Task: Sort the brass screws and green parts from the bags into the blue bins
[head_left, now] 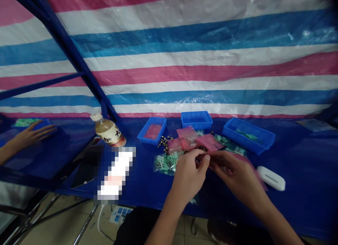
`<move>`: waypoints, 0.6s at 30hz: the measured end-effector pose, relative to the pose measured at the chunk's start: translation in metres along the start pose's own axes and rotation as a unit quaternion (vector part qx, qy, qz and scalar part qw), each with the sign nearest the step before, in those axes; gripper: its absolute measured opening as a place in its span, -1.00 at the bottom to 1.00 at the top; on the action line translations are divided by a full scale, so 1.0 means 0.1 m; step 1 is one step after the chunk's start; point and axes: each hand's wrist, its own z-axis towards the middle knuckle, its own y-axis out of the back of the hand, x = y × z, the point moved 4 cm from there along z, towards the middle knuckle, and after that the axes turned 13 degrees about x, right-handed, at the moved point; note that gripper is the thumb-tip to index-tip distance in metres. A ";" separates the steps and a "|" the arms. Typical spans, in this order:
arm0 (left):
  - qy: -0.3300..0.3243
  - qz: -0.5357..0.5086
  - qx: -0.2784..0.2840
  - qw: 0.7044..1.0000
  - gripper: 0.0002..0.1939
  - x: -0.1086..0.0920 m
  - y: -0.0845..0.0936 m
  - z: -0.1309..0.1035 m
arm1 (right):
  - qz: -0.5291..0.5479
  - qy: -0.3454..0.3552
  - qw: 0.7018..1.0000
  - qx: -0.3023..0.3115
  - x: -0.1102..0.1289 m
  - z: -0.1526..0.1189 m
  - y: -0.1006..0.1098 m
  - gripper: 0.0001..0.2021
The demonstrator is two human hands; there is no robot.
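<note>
My left hand [188, 169] and my right hand [236, 172] meet above the table, thumbs and fingertips pinched close together. Whatever is between the fingertips is too small or hidden to make out. A pink plastic bag [260, 174] shows behind and below my right hand; I cannot tell whether the fingers touch it. Just past my hands lies a pile of pink bags [188, 137], with small brass-coloured metal parts [164, 143] at its left. Green-printed clear packets [165, 164] lie beside my left hand, and more green packets [229, 143] lie beyond my right.
Three blue bins stand behind the pile: left [141, 135], middle [196, 125], right [264, 142]. A white case [271, 178] lies at right. Leftward are a drink bottle [109, 132], a blurred bright phone-like object [116, 176], a blue frame post [71, 58] and another person's hand [34, 134].
</note>
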 end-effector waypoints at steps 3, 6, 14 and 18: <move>-0.002 -0.063 0.021 0.998 -0.80 0.02 0.00 0.01 | 0.021 0.007 1.000 -0.022 0.03 -0.03 0.00 -0.77; -0.004 -0.074 0.022 0.997 -0.83 0.03 0.01 0.03 | -0.007 0.018 1.000 -0.013 0.09 0.00 0.00 -0.82; 0.054 0.007 -0.099 0.994 -0.67 0.06 0.29 -0.05 | -0.165 0.076 0.978 -0.101 0.08 1.05 0.30 -0.90; 0.054 0.028 -0.073 0.995 -0.69 0.10 0.35 -0.04 | -0.234 0.027 0.971 -0.038 -0.20 1.45 0.42 -0.73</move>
